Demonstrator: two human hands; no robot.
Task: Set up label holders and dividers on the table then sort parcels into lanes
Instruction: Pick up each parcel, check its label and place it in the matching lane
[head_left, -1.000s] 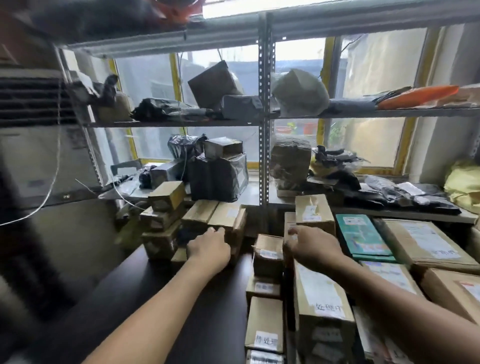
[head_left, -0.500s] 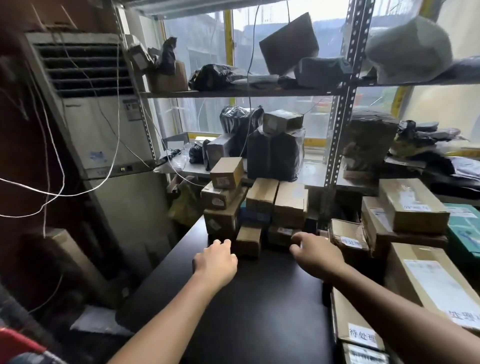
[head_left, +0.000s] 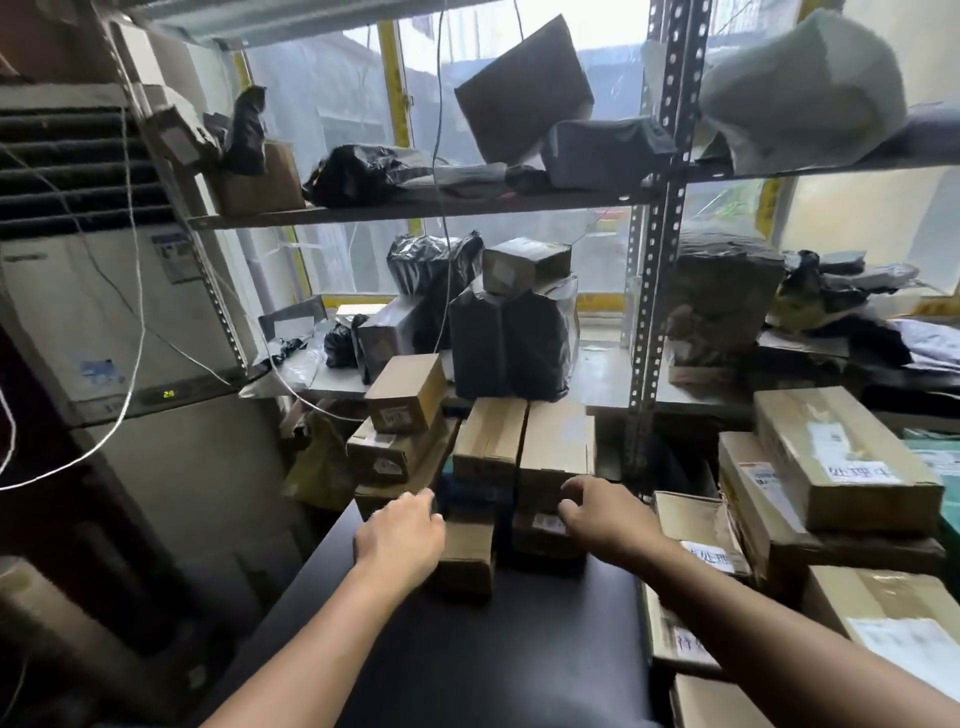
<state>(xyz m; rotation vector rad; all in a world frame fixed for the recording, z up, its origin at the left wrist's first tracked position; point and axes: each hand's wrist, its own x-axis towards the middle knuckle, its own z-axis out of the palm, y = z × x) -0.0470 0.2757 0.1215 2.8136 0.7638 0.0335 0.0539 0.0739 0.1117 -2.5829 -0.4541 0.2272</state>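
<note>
At the far edge of the table (head_left: 467, 654), a pile of cardboard parcels (head_left: 519, 447) is sitting stacked against the shelf rack (head_left: 657, 291) — and both hands are hovering right in front of it. The left hand (head_left: 400, 538) is hanging just beside a small brown box (head_left: 467, 561) at the foot of the pile, its fingers (head_left: 422, 500) loosely curled, gripping nothing I can make out. The right hand (head_left: 605, 514) is hovering at the pile's right front, fingers bent and spread, thumb apart — holding nothing either. Along the table's right edge, labelled cartons (head_left: 841, 462) are lying stacked. Black-wrapped bundles (head_left: 514, 343) are standing on the shelf behind.
</note>
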